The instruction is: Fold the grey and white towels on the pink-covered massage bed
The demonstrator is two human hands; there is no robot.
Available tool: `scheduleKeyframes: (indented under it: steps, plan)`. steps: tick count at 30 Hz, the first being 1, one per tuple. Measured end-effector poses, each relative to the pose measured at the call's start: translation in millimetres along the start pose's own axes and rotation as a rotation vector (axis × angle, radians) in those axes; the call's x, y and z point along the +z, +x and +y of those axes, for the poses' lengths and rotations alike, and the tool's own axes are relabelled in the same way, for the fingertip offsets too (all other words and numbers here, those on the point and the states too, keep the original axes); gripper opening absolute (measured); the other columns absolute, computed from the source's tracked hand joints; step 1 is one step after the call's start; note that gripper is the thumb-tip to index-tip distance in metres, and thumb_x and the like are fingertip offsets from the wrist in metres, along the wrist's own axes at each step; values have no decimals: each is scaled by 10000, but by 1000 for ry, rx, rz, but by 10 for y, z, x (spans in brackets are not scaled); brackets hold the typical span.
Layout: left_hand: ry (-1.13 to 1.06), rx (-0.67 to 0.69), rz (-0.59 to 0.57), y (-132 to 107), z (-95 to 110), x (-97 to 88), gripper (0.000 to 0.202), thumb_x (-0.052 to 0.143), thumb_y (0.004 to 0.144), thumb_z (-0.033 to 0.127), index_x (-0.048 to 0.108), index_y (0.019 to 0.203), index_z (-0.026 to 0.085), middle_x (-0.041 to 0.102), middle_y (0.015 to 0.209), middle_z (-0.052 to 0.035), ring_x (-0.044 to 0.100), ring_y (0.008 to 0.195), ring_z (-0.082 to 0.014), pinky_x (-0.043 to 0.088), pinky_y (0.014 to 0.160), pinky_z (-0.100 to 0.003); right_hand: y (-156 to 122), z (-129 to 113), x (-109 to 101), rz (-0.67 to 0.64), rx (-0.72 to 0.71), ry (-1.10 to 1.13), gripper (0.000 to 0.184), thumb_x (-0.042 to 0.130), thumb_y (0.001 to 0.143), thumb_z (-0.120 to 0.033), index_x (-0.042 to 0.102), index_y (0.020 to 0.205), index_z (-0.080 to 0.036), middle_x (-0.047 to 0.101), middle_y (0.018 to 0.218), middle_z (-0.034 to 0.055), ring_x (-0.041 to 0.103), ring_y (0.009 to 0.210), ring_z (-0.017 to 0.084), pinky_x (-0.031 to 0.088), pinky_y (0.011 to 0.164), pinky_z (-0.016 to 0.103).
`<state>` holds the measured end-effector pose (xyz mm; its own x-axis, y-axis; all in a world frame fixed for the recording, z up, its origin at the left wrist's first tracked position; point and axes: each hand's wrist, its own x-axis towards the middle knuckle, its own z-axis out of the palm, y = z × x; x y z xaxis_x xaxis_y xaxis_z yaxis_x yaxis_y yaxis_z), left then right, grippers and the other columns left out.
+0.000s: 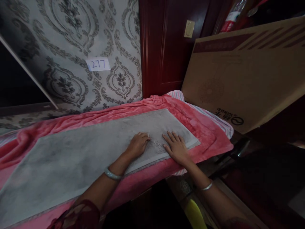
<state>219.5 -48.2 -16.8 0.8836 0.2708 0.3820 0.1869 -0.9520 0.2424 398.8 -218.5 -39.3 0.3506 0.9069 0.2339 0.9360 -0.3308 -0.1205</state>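
Note:
A long grey cloth panel (95, 140) with a paler edge strip lies flat over a pink plush blanket (209, 136). On the panel, my left hand (138, 145) rests with its fingers curled and pressed together. Something thin and whitish shows at its fingertips, too small to name. Flat on the panel's right part, my right hand (177, 149) has its fingers spread. Between the two hands, a small patch of dark marks (157, 146) shows on the grey surface. A bangle circles each wrist.
Behind the blanket stands a patterned wall with a paper label (98, 64) reading 277. A dark red door (164, 47) is beside it. At the right leans a large cardboard sheet (245, 73), with a plastic bottle (232, 19) behind it. A dark screen (19, 76) is at left.

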Motion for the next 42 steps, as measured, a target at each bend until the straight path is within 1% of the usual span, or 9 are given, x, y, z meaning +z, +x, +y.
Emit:
scheduleKeyframes:
  steps: [3,7,12,17,24,30,33,37,42]
  plan:
    - [23,0,21,-19,16,-6,266,494,880,92,727,957,194,708,1030,-82,569,962,-228,466,869,-401,-4,8,28,30,-3,-8,539,392,1022,-471,415,1536,-309,337,1618,65,283,1494,311,226,1185,532]
    - [45,18,22,-44,71,-40,244,529,848,106,734,949,193,717,1042,-80,568,976,-240,458,842,-406,0,4,34,27,-1,-5,537,402,1022,-468,420,1533,-306,330,1622,62,278,1497,308,220,1191,524]
    - [-14,-1,69,-46,27,-43,242,522,823,91,712,932,193,715,1010,-70,583,965,-222,465,884,-395,9,-4,16,4,5,-3,539,405,1022,-471,420,1533,-303,323,1624,63,274,1498,310,226,1185,526]
    - [-5,-171,191,-46,-84,-4,278,484,777,35,703,871,179,698,949,-77,591,947,-225,472,908,-407,9,4,40,24,2,-6,538,384,1024,-476,418,1534,-309,336,1620,64,292,1489,313,228,1180,537]
    - [75,-81,96,-49,-11,4,391,485,796,27,733,1043,203,683,1036,-87,575,1001,-237,485,895,-407,10,-1,41,26,-3,-12,534,377,1025,-471,422,1532,-307,341,1617,64,293,1489,311,238,1176,529]
    - [78,-93,130,-39,15,-17,457,489,757,-9,706,1102,198,668,1115,-91,561,1061,-235,476,946,-401,17,9,42,3,9,-20,537,375,1025,-478,415,1535,-314,324,1625,53,281,1495,302,231,1184,525]
    - [133,-85,51,-28,42,-23,450,510,792,22,706,1144,222,659,1182,-81,542,1086,-245,468,928,-410,16,14,47,17,3,-21,538,366,1025,-490,418,1533,-320,335,1621,57,290,1491,303,231,1182,529]
    - [226,-125,-60,-11,92,-23,386,524,851,89,725,1147,234,650,1215,-95,519,1118,-271,453,896,-440,11,9,42,21,4,-18,543,352,1027,-496,411,1537,-320,337,1621,58,292,1489,301,225,1182,525]
    - [226,-114,-63,-4,98,-10,383,493,860,81,740,1117,222,653,1200,-117,526,1098,-280,456,886,-468,14,1,29,5,-1,-24,548,353,1028,-494,405,1541,-307,326,1625,63,286,1491,306,232,1181,521]
